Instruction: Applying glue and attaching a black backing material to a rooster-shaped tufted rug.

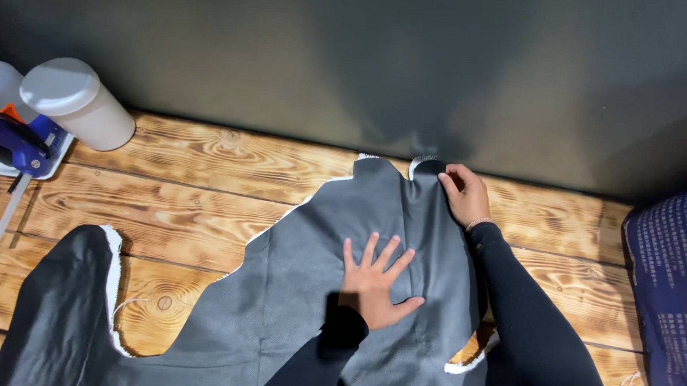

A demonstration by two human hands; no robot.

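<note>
Where grey leather covers the plank floor below a dark wall: left hand flat, fingers spread; right hand pinching its far edge.

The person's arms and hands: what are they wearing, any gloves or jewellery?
No gloves: both the left hand and the right hand are bare. Each arm is covered by a long, close-fitting black sleeve reaching the wrist. A thin bracelet circles the right wrist just above the cuff. No rings or watch can be made out.
</note>
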